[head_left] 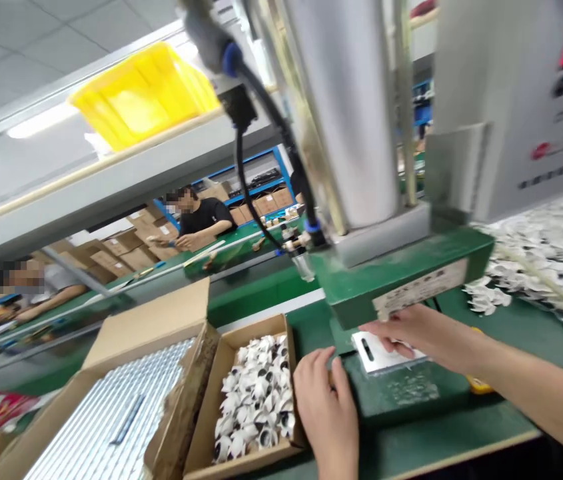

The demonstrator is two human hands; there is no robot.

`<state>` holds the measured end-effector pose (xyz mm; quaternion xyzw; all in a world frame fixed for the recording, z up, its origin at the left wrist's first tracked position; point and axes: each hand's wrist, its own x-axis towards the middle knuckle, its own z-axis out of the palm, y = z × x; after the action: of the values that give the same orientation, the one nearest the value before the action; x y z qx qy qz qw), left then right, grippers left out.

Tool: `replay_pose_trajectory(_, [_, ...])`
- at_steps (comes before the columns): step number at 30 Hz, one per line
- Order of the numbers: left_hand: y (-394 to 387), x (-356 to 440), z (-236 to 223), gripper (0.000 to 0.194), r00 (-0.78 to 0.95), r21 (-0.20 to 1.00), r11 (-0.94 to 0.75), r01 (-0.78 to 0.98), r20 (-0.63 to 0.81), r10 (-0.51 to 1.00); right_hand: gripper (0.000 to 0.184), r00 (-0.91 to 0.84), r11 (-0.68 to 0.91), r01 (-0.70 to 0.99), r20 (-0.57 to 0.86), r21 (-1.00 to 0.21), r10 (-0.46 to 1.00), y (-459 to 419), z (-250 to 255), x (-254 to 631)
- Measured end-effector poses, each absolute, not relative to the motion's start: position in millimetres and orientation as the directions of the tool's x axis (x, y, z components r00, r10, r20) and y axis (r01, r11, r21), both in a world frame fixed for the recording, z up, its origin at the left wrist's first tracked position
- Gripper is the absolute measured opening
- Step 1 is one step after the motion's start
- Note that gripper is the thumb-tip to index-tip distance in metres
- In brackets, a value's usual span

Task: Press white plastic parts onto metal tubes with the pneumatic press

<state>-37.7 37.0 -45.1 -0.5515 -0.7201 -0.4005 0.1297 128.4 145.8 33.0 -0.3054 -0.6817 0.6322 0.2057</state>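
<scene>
My right hand (424, 337) reaches in under the green press head (411, 273). Its fingers are apart, with the tips over a white plate (386, 357) that has a dark slot near its left end. The plate lies on the green press base (411, 397); part of it is hidden by the hand. My left hand (325, 407) rests by the base's left side, thumb and fingers apart. Under its thumb is a small yellowish spot I cannot make out. Just left of this hand stands a cardboard box (241, 463) of small white finned parts (254, 393).
A larger cardboard box (148, 327) holds rows of silvery rods (111, 413). White parts (551, 260) are heaped at right, below a grey control box (506, 120). Overhead, a yellow bin (144, 97) sits on a shelf. Two people (206, 217) work beyond the conveyor.
</scene>
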Motion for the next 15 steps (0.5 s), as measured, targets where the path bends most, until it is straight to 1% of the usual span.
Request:
replay_pose_trajectory(2, [37,-31,-44,0.017,-0.343,0.415,0.077,0.906,0.616,0.709,0.026,-0.784,0.006,0.237,-0.188,-0.971,0.592,140,38,122])
replay_pose_trajectory(3, [37,-28,-44,0.018,-0.338,0.407,0.082,0.910,0.611,0.715,0.026,-0.814,0.014,0.251,-0.202,-0.968,0.545,136,41,114])
replay_pose_trajectory(5, [36,-24,-43,0.022,-0.346,0.395,0.106,0.912,0.606,0.716,0.028,-0.858,0.014,0.216,-0.183,-0.976,0.480,127,47,86])
replay_pose_trajectory(8, [35,-25,-43,0.025,-0.354,0.379,0.135,0.915,0.599,0.718,0.038,-0.866,0.034,0.136,-0.102,-0.990,0.490,118,52,27])
replay_pose_trajectory(11, [34,-30,-42,0.024,-0.349,0.378,0.136,0.916,0.583,0.734,0.048,-0.845,0.178,0.092,0.018,-0.980,0.535,120,51,-13])
replay_pose_trajectory(13, [34,-33,-42,0.025,-0.350,0.386,0.131,0.913,0.577,0.738,0.045,-0.823,0.252,0.102,0.061,-0.962,0.565,122,49,-10])
replay_pose_trajectory(15, [34,-36,-43,0.027,-0.343,0.390,0.120,0.913,0.575,0.743,0.031,-0.823,0.299,0.090,0.098,-0.950,0.559,121,48,17])
